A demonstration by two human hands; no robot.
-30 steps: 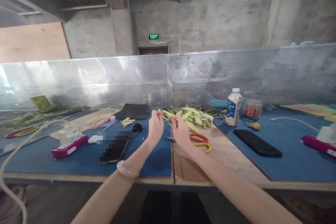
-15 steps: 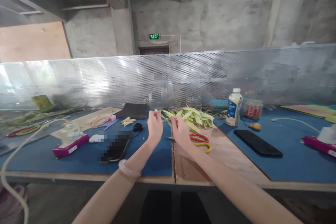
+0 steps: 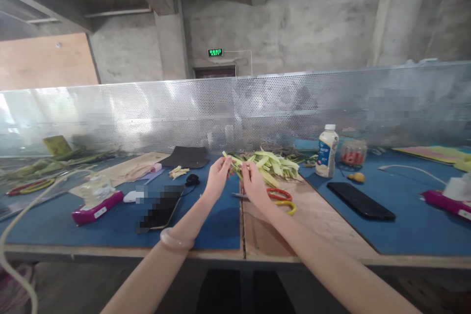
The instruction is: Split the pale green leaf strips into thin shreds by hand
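My left hand (image 3: 218,176) is closed in a pinch on a thin green leaf strip (image 3: 235,159) near the middle of the table. Close beside it on the right, my right hand (image 3: 253,179) pinches the same bit of greenery, its fingertips partly hidden. Behind and right of my right hand lies a heap of pale green leaf strips (image 3: 275,163). Scissors with one red and one yellow handle (image 3: 287,205) rest on the bare wood by my right wrist, their blades partly covered by that hand.
Left are a phone (image 3: 164,208), a magenta power strip (image 3: 97,208), yellowish pieces (image 3: 178,171) and a black sheet (image 3: 185,156). Right are a bottle (image 3: 327,152), a jar (image 3: 353,152) and another phone (image 3: 360,200). A perforated metal screen (image 3: 165,117) spans the back.
My left hand has shifted slightly right, nearer my right hand, and its wrist has turned a little. My right hand has barely moved.
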